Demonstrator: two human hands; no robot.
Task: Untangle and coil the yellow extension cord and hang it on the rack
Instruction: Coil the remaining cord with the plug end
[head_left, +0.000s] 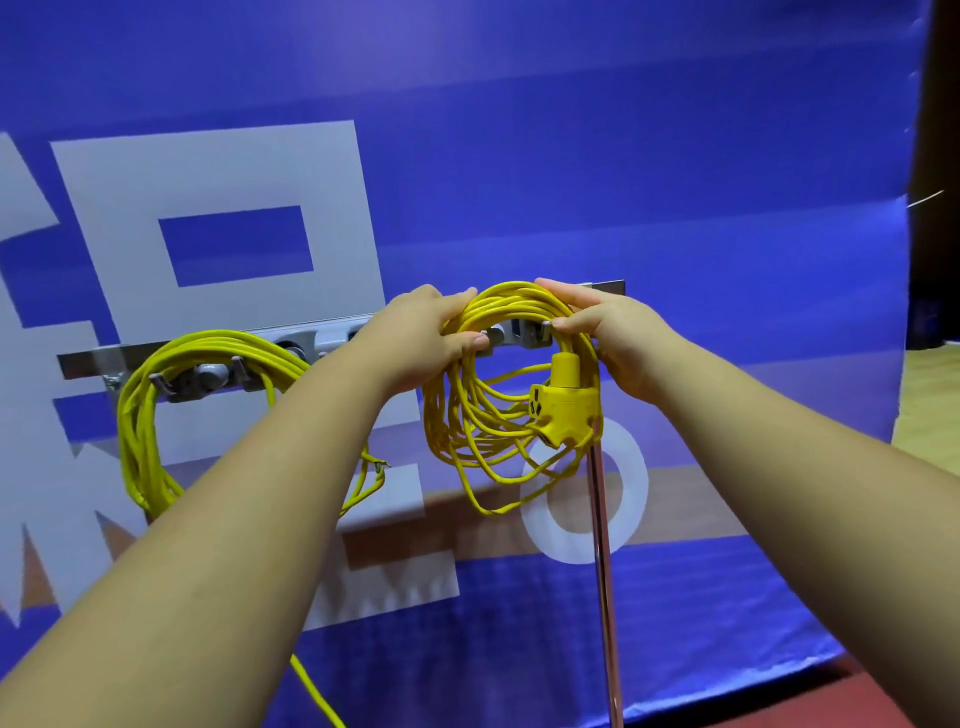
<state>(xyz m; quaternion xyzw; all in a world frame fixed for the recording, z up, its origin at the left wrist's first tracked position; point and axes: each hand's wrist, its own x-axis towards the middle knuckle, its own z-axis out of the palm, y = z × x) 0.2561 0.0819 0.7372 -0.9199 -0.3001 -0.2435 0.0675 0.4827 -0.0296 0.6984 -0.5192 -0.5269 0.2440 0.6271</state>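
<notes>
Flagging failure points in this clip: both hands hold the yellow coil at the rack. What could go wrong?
The extension cord coil is loose, with uneven loops sagging; some may miss the rack hook or unravel once the left hand and right hand release. The socket block dangling could drag it sideways.

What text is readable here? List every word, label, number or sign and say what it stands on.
"O" or "0": white ring on the blue banner; which of the two, cannot tell.
Big white strokes at the banner's left: cropped characters, not readable.
Socket of the yellow extension cord: no readable marking.
Rack: no label visible.
</notes>
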